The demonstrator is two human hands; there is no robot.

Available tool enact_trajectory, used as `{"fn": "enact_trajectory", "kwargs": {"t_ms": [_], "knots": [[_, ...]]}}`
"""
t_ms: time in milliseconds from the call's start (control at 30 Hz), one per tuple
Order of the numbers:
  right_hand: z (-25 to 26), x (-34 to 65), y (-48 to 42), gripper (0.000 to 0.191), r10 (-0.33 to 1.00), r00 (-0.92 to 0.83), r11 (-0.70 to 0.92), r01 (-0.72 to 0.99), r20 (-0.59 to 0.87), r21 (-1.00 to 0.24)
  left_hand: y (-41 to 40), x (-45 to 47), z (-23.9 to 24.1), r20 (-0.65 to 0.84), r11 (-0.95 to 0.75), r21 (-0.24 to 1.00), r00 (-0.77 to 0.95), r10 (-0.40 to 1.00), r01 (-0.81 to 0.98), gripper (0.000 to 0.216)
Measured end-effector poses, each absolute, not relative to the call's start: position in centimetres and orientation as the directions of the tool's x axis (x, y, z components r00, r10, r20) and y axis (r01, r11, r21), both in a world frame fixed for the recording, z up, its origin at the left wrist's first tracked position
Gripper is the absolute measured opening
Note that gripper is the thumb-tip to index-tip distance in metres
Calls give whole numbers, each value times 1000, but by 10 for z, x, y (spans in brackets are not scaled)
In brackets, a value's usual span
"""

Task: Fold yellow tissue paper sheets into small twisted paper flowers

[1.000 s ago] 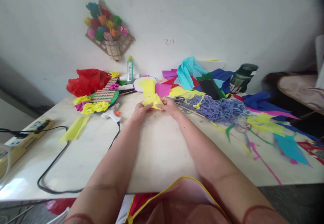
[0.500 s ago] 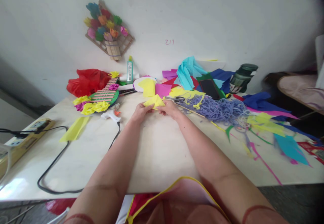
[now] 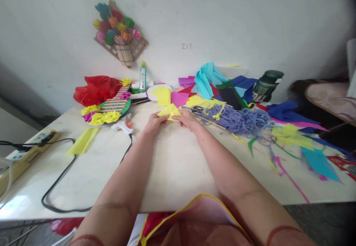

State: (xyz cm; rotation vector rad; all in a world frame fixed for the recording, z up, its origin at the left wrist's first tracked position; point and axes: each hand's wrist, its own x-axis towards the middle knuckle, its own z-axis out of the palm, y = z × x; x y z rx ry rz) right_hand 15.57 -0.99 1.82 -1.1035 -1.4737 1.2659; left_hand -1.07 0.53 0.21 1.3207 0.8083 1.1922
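A folded piece of yellow crepe paper (image 3: 170, 110) is held between my two hands above the middle of the table. My left hand (image 3: 155, 122) pinches its left side, thumb on top. On its right side, my right hand (image 3: 185, 119) grips the paper with the fingers curled beneath. Just beyond lie a yellow sheet (image 3: 164, 96) and a magenta sheet (image 3: 179, 99). Scissors (image 3: 197, 108) and a thin stick (image 3: 210, 120) rest to the right of my right hand. Left of my left hand sits a white hot glue gun (image 3: 122, 127).
A pile of purple yarn (image 3: 236, 118), a dark phone (image 3: 230, 97) and a dark green bottle (image 3: 267, 86) occupy the right. At left are a paper-flowered stick craft (image 3: 114, 107), a yellow strip (image 3: 82, 141), a power strip (image 3: 36, 148) and a black cord (image 3: 59, 181).
The folds of the yellow paper have shifted slightly between my fingers. Both hands stay in nearly the same place, still holding it.
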Motion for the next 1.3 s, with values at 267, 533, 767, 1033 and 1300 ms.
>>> {"fn": "enact_trajectory", "kwargs": {"t_ms": [267, 533, 767, 1033, 1300], "knots": [[11, 155, -4, 26, 982, -182, 54, 17, 50, -998, 6, -9, 0, 177, -143, 981, 291, 940, -135, 26], [12, 159, -3, 25, 975, -202, 93, -25, 96, -995, 4, -8, 2, 182, -160, 980, 212, 960, -118, 34], [11, 162, -2, 26, 969, -241, 33, -65, 48, -997, 8, -9, 0, 117, -99, 989, 161, 980, -114, 43], [11, 164, -4, 27, 952, -299, -74, -4, -70, -997, 6, -10, 0, 154, -128, 985, 274, 949, -112, 35], [8, 164, -3, 24, 942, -323, -91, 12, -90, -996, 7, -11, -2, 140, -128, 990, 274, 951, -60, 29]]}}
